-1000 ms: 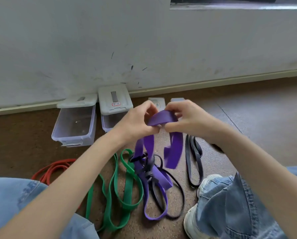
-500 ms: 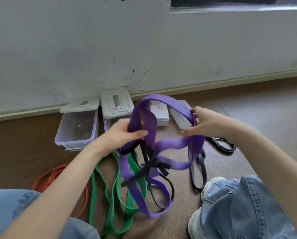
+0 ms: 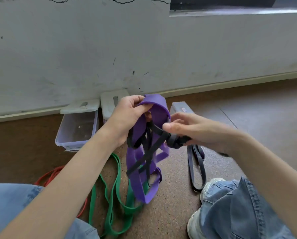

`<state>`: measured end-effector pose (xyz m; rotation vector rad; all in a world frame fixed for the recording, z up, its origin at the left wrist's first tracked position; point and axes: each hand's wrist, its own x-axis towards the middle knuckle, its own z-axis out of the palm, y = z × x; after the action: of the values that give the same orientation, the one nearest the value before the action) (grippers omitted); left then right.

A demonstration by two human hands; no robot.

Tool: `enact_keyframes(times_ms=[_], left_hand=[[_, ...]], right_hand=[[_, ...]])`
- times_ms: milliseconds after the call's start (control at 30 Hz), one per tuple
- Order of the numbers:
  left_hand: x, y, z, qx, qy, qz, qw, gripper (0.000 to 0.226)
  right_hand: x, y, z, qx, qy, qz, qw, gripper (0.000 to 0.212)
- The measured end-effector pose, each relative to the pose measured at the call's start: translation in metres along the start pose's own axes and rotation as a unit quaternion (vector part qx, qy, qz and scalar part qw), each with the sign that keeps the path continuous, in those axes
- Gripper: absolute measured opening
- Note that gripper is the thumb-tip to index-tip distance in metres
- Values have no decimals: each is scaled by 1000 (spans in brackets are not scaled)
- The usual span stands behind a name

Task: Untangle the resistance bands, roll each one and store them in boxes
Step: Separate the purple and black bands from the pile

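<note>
Hands hold the tangle above the floor: left hand [image 3: 127,116] grips the wide purple rubber band [image 3: 159,109], right hand [image 3: 194,129] pinches the knotted thin black band [image 3: 176,141]. Below, speckled brown floor [image 3: 247,135] carries green band [image 3: 113,195], clear plastic box [image 3: 77,128], beside scuffed grey wall [image 3: 144,49].

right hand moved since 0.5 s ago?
Yes. The right hand has closed in leftward toward the left hand, off the lidded box by the wall, and now grips the black band tangled in the purple band.
</note>
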<state>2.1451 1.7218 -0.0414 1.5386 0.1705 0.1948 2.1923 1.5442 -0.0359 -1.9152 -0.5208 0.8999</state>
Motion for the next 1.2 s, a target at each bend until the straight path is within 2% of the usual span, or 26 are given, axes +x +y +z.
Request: enact_keyframes(times_ms=[133,200,267,333,400,500,567,667,700,733,800,833,900,933,1000,1067,1133,1200], left_hand=[[2,-6,-1,-11,-3,-29,1000,11],[5,-11,-5,-31,-21,-28,999,3],[4,-17,-12,-8,-88,-20,996,28],[-2,-31,-17,35,-150,-35,987,48],[-12,-54,-15,86,-142,-76,983,50],[-22,-78,-9,65,-111,-127,984,24],[-18,-77,-8,56,-83,-114,988,9],[-8,-64,-13,44,-21,-100,994,11],[-6,-57,-16,25,-17,-103,994,9],[-4,-47,-20,12,-26,-105,994,7],[-2,-30,-27,-3,-52,-95,994,17],[-1,-21,-30,-14,-55,-85,995,22],[-1,-11,-28,-24,-54,-63,996,25],[-2,-8,-22,-12,-61,-60,996,25],[-7,-7,-6,27,-77,-53,995,15],[-10,-6,6,31,-80,-39,996,5],[-9,-1,9,12,-80,-19,997,6],[-7,5,4,13,-87,-1,996,12]], right_hand=[[13,3,19,-2,133,-60,989,38],[16,1,19,16,163,-91,982,19],[17,0,15,27,185,-103,977,6],[16,-1,10,43,222,-109,968,6],[14,-3,1,101,251,-109,957,10],[7,-8,-10,174,206,-123,955,10],[5,-8,-13,150,179,-130,964,10],[3,-9,-24,103,185,-123,970,4],[4,-8,-29,79,186,-113,973,9],[4,-7,-32,45,181,-93,978,15],[5,1,-35,-81,163,-23,983,24],[6,6,-34,-190,143,23,971,29],[6,14,-29,-389,103,103,910,45],[5,14,-27,-415,99,115,897,59],[2,8,-24,-347,89,64,931,86],[1,0,-15,-242,34,-31,969,90],[6,-1,-4,-169,-20,-91,981,73],[13,0,5,-119,8,-119,986,47]])
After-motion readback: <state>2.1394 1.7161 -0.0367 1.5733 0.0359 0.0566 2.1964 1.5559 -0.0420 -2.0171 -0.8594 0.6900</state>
